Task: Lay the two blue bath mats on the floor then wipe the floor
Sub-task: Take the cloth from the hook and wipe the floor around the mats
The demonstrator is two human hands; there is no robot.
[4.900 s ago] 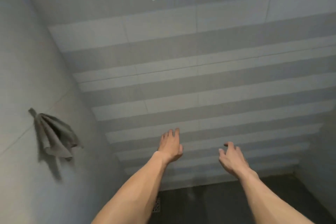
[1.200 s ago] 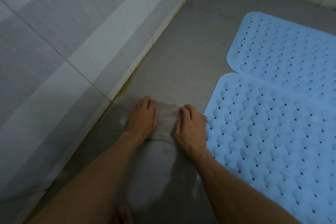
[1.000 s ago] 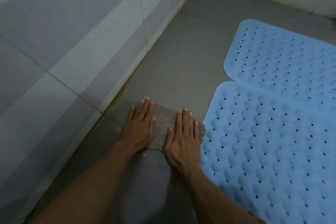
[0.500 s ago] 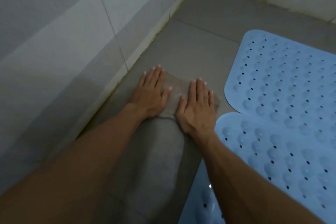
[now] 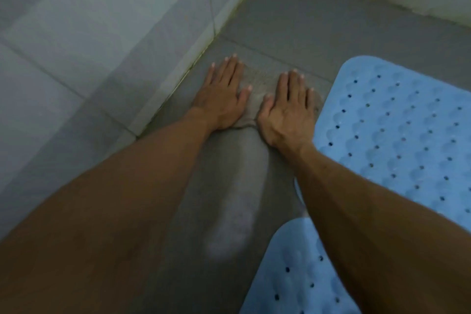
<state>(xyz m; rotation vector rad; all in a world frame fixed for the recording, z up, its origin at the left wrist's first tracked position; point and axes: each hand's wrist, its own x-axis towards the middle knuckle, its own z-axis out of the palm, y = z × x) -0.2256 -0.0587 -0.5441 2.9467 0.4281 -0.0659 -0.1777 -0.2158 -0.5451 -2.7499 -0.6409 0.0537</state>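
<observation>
Bath mats (image 5: pixel 397 135), blue and dimpled, flank splayed flat hands pressing a coarse grey cloth (image 5: pixel 257 89).

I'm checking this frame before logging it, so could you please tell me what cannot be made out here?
Head view only:
- Cloth: mostly hidden under the left hand and right hand; its full outline is unclear.
- Far mat: cut off by the right edge.
- Near mat: cut off by the bottom edge, partly behind the right forearm.
- Floor wetness: too dim and blurred.
</observation>
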